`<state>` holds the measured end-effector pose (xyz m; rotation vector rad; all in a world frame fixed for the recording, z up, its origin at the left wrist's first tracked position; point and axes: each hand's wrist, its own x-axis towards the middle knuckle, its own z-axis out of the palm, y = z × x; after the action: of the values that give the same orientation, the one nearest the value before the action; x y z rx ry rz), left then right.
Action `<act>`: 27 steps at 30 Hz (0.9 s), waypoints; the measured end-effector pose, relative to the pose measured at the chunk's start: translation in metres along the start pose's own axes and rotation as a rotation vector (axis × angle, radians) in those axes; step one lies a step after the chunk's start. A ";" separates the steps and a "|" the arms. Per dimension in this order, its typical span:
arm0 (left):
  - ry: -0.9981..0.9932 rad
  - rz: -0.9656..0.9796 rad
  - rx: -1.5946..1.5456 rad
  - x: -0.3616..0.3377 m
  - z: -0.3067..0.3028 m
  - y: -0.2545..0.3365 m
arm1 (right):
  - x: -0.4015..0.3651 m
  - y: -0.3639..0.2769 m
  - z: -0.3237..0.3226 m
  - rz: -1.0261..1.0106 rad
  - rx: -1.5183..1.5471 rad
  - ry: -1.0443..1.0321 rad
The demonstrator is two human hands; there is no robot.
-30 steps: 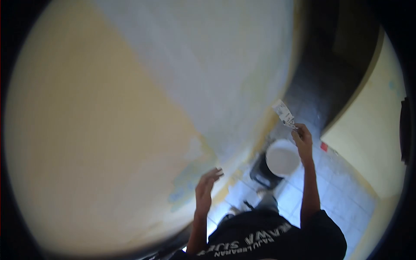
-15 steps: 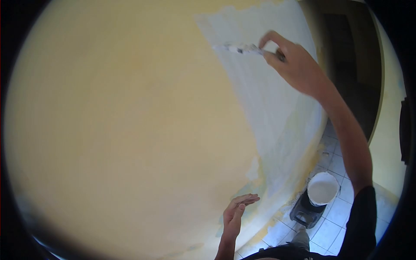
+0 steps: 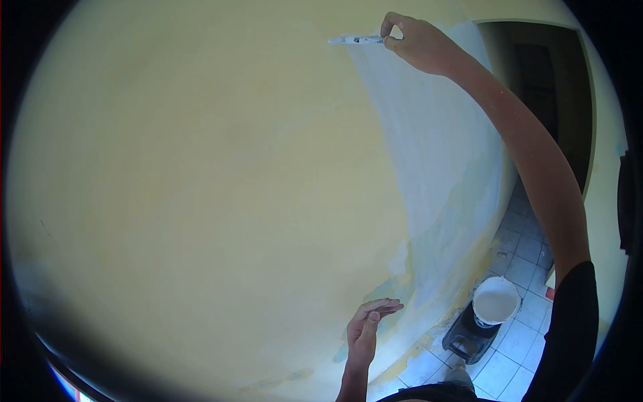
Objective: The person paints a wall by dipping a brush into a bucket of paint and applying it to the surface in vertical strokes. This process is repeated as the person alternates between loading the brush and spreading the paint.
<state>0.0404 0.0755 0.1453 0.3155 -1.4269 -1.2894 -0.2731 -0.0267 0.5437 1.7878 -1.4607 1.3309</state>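
Note:
My right hand point(image 3: 416, 45) is raised at the top of the wall, fingers pinched round the handle of a paintbrush point(image 3: 358, 40). The brush lies sideways, its whitish bristles pointing left against the upper edge of a white-coated patch point(image 3: 429, 134). This patch runs down the right part of a yellow wall point(image 3: 234, 167). Low in the view, my left hand point(image 3: 367, 328) is empty, its fingers stretched out to the right beside a bluish-green patch point(image 3: 392, 289) of the wall.
A white bucket point(image 3: 497, 300) of whitish paint sits on a dark step stool point(image 3: 472, 338) at lower right. White floor tiles point(image 3: 519, 335) with dark joints lie beneath. A dark doorway point(image 3: 542, 87) opens at the right, past the wall's edge.
My right hand has moved up and a little left with the paintbrush, onto the upper edge of the white patch. My left hand has stayed nearly in place.

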 end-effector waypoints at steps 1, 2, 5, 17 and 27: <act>0.003 0.004 -0.004 -0.001 0.000 0.000 | -0.002 0.000 0.005 -0.033 -0.023 0.040; 0.004 0.006 -0.008 -0.002 0.001 0.002 | -0.003 0.000 0.011 -0.064 -0.047 0.080; 0.015 0.005 -0.003 -0.002 0.000 0.002 | -0.021 0.002 0.024 -0.058 -0.094 0.010; -0.014 -0.001 -0.050 0.005 -0.005 0.007 | 0.023 -0.038 -0.017 0.058 -0.150 -0.047; 0.003 -0.024 -0.057 0.003 -0.003 -0.003 | -0.013 0.021 -0.019 0.004 -0.125 -0.320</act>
<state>0.0408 0.0706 0.1431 0.2969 -1.3844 -1.3463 -0.2990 -0.0117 0.5358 1.9804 -1.6718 0.9616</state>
